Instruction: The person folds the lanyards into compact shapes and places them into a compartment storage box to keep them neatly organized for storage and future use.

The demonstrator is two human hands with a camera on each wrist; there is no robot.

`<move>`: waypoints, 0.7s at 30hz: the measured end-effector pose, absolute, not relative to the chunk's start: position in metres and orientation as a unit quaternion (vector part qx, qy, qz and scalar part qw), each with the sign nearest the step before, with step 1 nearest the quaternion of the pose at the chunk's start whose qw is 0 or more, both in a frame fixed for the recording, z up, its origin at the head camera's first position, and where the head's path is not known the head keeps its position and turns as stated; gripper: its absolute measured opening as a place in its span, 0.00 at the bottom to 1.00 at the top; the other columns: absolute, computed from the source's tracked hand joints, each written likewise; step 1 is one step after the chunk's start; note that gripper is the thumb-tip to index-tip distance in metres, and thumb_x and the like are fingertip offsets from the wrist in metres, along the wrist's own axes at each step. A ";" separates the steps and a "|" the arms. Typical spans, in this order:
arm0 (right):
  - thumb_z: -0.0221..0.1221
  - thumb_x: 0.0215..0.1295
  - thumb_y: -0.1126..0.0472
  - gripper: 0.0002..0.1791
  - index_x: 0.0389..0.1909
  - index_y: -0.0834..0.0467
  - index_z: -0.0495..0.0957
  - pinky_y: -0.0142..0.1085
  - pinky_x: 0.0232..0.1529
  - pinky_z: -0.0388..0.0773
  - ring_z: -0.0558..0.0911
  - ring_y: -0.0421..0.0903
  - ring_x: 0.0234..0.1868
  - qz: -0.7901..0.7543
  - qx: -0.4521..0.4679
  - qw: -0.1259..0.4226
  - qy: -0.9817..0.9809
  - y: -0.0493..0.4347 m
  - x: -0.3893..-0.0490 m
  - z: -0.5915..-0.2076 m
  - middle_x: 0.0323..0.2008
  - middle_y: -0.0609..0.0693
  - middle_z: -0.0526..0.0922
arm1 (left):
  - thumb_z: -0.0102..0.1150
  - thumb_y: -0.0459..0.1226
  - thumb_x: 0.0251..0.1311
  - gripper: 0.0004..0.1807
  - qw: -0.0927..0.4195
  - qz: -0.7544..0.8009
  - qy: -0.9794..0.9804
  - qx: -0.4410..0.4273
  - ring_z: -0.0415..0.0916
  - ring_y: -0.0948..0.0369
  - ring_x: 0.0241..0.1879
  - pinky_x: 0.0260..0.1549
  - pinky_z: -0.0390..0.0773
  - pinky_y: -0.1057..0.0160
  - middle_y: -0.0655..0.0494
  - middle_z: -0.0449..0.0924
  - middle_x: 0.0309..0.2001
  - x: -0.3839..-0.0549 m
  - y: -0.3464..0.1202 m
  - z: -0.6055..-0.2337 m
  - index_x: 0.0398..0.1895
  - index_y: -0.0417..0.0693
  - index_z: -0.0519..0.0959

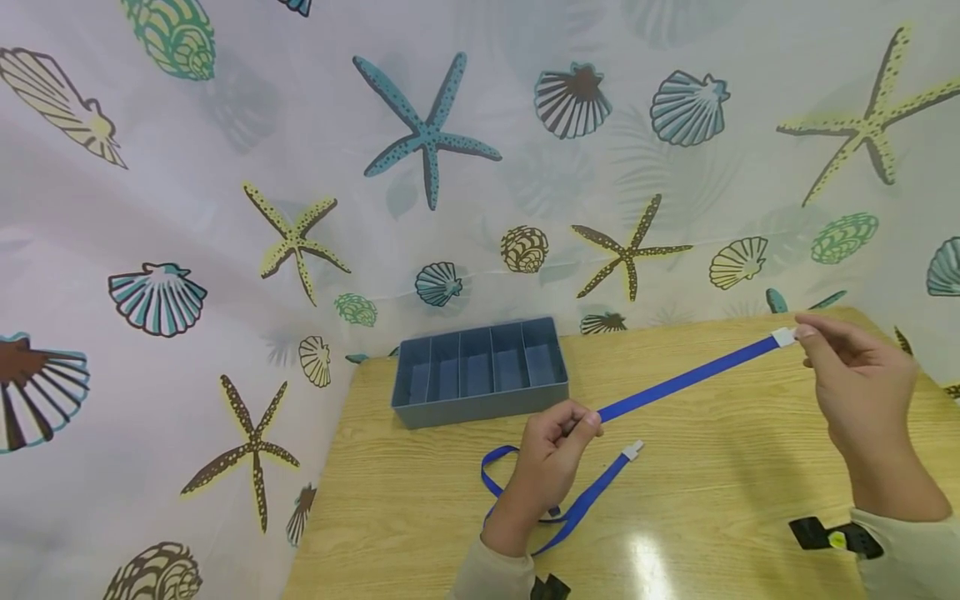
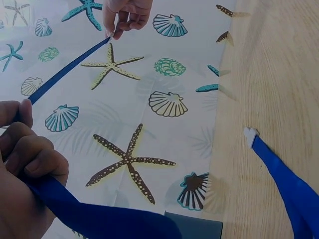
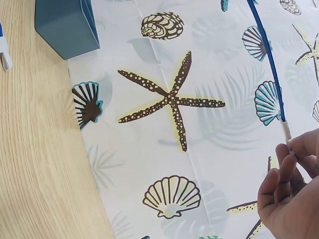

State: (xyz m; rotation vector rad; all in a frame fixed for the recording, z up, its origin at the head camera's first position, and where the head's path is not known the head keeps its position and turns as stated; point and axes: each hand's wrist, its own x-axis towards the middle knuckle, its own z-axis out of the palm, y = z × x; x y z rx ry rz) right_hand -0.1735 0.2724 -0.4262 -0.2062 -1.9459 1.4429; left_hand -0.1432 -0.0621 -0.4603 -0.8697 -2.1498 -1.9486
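Note:
A blue lanyard strap (image 1: pixel 690 381) is stretched between both hands, sloping up to the right above the table. My right hand (image 1: pixel 862 379) pinches the white plastic end piece (image 1: pixel 784 337) between thumb and fingers; the right wrist view shows that white end piece (image 3: pixel 285 130) at the fingertips. My left hand (image 1: pixel 551 450) pinches the strap further along, its other fingers curled. More blue strap (image 2: pixel 99 219) runs out below the left hand in the left wrist view. On the table lies a looped length of blue strap (image 1: pixel 592 500), with a white clip (image 1: pixel 633 451) at its end.
A grey-blue tray (image 1: pixel 480 408) with several compartments stands at the back left of the wooden table (image 1: pixel 420 508). Behind and to the left hangs a white cloth (image 1: pixel 525 183) printed with starfish and shells, meeting the table's edge.

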 end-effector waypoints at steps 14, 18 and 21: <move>0.61 0.78 0.61 0.16 0.58 0.65 0.86 0.16 0.37 0.73 0.76 0.32 0.38 0.549 -0.104 0.354 -0.750 0.287 -0.180 -0.431 0.43 0.27 0.83 | 0.53 0.40 0.82 0.14 0.022 -0.625 -0.734 -0.265 0.52 0.71 0.15 0.18 0.60 0.71 0.51 0.63 0.18 -0.142 -0.071 -0.461 0.38 0.41 0.82; 0.61 0.78 0.61 0.16 0.58 0.64 0.86 0.16 0.37 0.73 0.76 0.32 0.38 0.546 -0.105 0.359 -0.750 0.292 -0.182 -0.431 0.45 0.27 0.83 | 0.53 0.41 0.82 0.16 0.016 -0.625 -0.737 -0.256 0.52 0.71 0.14 0.17 0.60 0.71 0.50 0.63 0.18 -0.142 -0.073 -0.460 0.39 0.38 0.82; 0.61 0.78 0.62 0.15 0.57 0.66 0.86 0.15 0.38 0.73 0.77 0.31 0.38 0.547 -0.102 0.364 -0.747 0.295 -0.184 -0.432 0.47 0.28 0.83 | 0.54 0.40 0.81 0.15 0.014 -0.626 -0.737 -0.255 0.51 0.71 0.14 0.17 0.59 0.71 0.50 0.62 0.18 -0.142 -0.074 -0.461 0.39 0.38 0.82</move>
